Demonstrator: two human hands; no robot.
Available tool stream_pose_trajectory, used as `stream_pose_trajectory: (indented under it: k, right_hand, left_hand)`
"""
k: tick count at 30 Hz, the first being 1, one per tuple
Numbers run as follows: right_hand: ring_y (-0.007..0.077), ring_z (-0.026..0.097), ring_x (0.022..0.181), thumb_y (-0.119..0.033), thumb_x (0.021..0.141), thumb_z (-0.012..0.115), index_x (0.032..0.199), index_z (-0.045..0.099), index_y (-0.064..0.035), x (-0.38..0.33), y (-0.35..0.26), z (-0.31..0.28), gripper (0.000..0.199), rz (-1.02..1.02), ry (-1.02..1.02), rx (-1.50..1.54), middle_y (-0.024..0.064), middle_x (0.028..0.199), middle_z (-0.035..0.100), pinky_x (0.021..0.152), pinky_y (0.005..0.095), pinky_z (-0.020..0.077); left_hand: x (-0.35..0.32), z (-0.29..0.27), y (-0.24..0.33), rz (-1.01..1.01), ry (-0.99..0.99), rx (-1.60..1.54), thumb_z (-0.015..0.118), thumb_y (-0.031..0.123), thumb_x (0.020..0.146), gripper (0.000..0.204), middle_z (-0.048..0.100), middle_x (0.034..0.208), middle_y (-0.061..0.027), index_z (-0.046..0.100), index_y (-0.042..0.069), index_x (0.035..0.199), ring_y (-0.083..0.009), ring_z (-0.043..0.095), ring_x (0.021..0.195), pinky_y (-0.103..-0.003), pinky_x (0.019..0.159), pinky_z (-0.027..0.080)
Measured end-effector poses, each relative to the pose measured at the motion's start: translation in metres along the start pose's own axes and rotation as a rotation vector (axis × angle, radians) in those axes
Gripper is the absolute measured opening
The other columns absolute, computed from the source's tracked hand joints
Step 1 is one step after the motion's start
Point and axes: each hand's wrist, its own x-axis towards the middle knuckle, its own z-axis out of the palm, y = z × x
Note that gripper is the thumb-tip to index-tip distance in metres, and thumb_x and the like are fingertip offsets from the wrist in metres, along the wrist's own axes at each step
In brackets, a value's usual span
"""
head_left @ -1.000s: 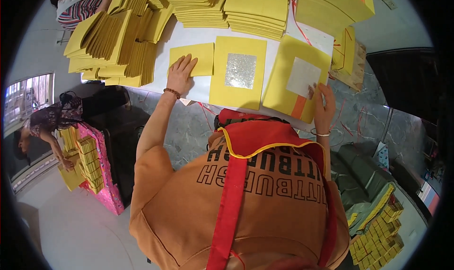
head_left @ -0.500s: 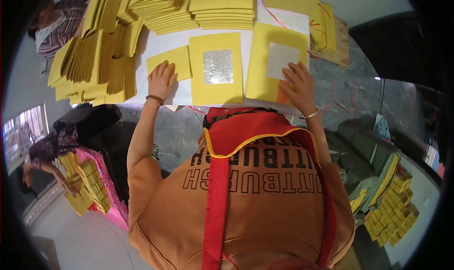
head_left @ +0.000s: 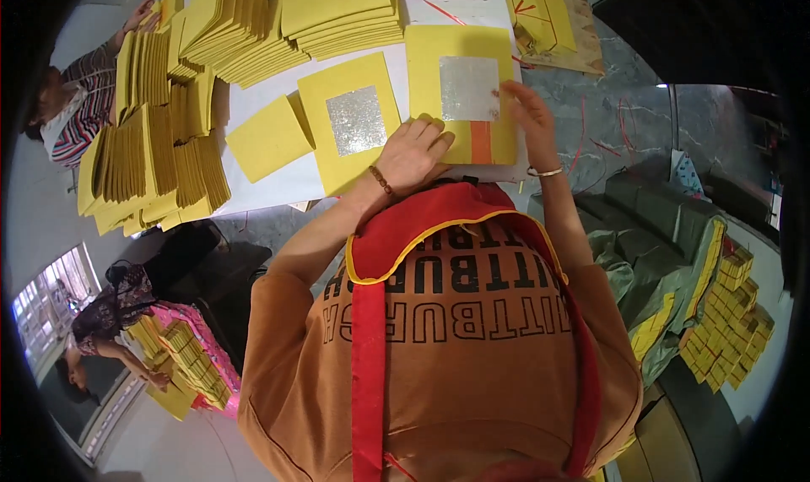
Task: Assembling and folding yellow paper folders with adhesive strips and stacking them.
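A yellow sheet stack with a silver foil square and an orange stripe lies on the white table in front of me. My left hand, with a bead bracelet, has its fingers curled over the stack's lower left corner. My right hand, with a thin bangle, lies with fingers stretched along the stack's right edge. Just left of it lies a second yellow sheet with a foil square, and further left a plain yellow sheet. My orange shirt and red apron strap fill the lower picture.
Tall stacks of yellow paper crowd the table's back and left side. A tied yellow bundle sits at the back right. A person in stripes works upper left, another person lower left. Green sacks and yellow bundles lie right.
My left hand has left the plain yellow sheet and moved right onto the corner of the foil-square stack. My right hand slid up along that stack's right edge.
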Motion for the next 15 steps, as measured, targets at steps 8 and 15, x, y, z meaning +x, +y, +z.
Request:
stream_pose_trajectory:
  k: [8,15]
  right_hand:
    - [0.0279,0.031,0.127,-0.015,0.087,0.051,0.098,0.064,-0.0060,-0.013,0.006,-0.005,0.019,-0.107,0.051,-0.279,0.0069,0.120,0.054,0.104,0.0391,0.0223]
    - [0.0251,0.043,0.117,-0.022,0.092,0.042,0.092,0.064,-0.0011,-0.022,0.003,-0.002,0.030,-0.062,0.096,0.043,0.0093,0.110,0.058,0.101,0.0365,0.0279]
  left_hand:
    - [0.003,-0.004,-0.017,-0.087,0.091,-0.375,0.060,0.019,0.080,0.015,0.061,0.074,-0.0097,0.063,0.005,0.081,-0.0269,0.057,0.070,-0.033,0.066,0.046]
    - [0.006,-0.002,-0.019,-0.161,0.014,-0.386,0.057,0.020,0.083,0.017,0.061,0.073,-0.0104,0.063,0.004,0.080,-0.0272,0.057,0.069,-0.035,0.063,0.046]
